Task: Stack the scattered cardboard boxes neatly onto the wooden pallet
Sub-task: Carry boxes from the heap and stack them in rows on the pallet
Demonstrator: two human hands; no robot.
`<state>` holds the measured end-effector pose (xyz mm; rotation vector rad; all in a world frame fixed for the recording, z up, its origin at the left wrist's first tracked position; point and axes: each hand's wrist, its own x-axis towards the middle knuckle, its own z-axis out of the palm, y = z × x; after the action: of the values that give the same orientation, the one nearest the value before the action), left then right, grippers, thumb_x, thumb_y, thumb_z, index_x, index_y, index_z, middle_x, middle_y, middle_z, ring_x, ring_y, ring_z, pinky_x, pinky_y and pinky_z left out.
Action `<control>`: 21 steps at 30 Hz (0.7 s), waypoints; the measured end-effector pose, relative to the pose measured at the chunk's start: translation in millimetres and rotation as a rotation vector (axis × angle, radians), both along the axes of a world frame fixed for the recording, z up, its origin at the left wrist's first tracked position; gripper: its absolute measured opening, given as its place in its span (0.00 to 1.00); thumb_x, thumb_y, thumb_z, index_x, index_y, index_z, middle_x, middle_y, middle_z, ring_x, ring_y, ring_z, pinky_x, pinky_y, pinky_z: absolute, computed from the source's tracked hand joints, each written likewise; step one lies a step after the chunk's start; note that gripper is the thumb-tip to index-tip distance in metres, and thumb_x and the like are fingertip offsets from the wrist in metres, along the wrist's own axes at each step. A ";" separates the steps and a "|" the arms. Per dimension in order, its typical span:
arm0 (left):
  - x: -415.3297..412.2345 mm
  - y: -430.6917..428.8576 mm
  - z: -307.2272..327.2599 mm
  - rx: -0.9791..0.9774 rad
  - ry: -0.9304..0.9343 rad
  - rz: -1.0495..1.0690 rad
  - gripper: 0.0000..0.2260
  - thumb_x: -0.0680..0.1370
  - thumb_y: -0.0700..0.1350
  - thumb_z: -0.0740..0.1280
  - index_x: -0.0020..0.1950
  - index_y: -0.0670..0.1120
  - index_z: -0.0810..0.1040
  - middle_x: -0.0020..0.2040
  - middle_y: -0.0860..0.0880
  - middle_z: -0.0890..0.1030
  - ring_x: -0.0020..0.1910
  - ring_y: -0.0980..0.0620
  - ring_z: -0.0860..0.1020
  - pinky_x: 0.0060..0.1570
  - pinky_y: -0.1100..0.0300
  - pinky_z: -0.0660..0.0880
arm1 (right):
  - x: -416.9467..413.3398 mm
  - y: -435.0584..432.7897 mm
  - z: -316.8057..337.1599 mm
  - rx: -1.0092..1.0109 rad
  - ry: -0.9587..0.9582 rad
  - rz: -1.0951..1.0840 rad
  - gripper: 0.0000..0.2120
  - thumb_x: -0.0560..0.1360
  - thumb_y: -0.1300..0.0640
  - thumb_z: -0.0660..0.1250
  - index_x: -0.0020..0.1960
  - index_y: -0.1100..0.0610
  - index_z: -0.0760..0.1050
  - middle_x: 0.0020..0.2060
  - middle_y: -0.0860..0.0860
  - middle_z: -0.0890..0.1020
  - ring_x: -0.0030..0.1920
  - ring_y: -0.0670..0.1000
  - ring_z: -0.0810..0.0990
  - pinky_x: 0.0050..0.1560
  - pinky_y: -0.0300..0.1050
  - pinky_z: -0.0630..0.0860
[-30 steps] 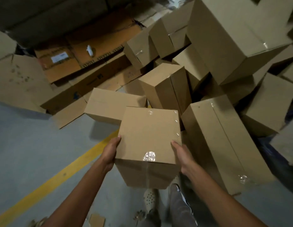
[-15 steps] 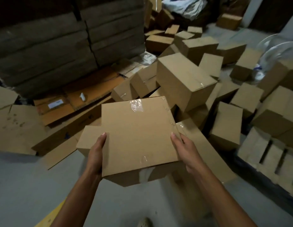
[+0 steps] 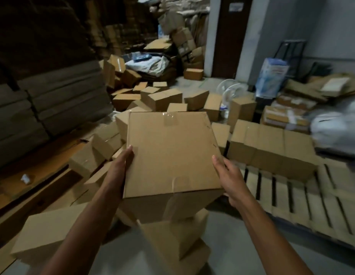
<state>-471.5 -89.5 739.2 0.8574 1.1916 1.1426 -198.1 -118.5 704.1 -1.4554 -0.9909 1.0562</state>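
Presently: carry-and-place step, one box in transit.

1. Wooden pallet (image 3: 291, 197): on the floor, to the person's right. Bare slats show along its near edge.
2. Row of boxes (image 3: 272, 147): along the pallet's far edge, sides touching, faces roughly flush.
3. Scattered boxes (image 3: 162, 98): loose heap on the floor, beyond and left of the pallet.
4. Cardboard box (image 3: 170, 151): in the air between both hands, off the pallet's left edge and not yet over it. Taped top face tilted toward the camera.

Handling note (a judgement): swing it right, level it, and lower it onto the slats just in front of the row. Butt one face against the row and square a side to the pallet's left edge. Even pressure from both sides should prevent slipping.

5. Right hand (image 3: 228, 175): spread apart, thumb on the box's right top edge, fingers reaching along the side below.
6. Left hand (image 3: 121, 167): flat against the left side, fingers straight, pressing inward.
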 end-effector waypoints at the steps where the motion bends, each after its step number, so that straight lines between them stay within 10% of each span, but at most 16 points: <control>1: 27.7 -1.6 1.7 0.003 -0.001 -0.044 0.16 0.81 0.60 0.61 0.58 0.49 0.76 0.42 0.47 0.86 0.37 0.49 0.85 0.33 0.55 0.80 | 26.5 -10.1 2.7 0.003 -0.001 -0.030 0.09 0.80 0.40 0.63 0.57 0.40 0.77 0.55 0.48 0.85 0.55 0.48 0.83 0.60 0.54 0.80; 21: 452.6 42.5 -23.1 -0.080 0.052 -0.606 0.20 0.78 0.58 0.69 0.65 0.48 0.74 0.59 0.39 0.81 0.53 0.41 0.82 0.42 0.49 0.79 | 403.6 -94.3 -35.0 -0.080 0.001 -0.523 0.19 0.83 0.43 0.61 0.69 0.51 0.76 0.61 0.48 0.82 0.62 0.50 0.80 0.67 0.57 0.76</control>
<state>-18.9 -47.0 716.1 1.0933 0.9157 0.5787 205.5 -212.8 669.1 -1.6587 -0.5218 0.7157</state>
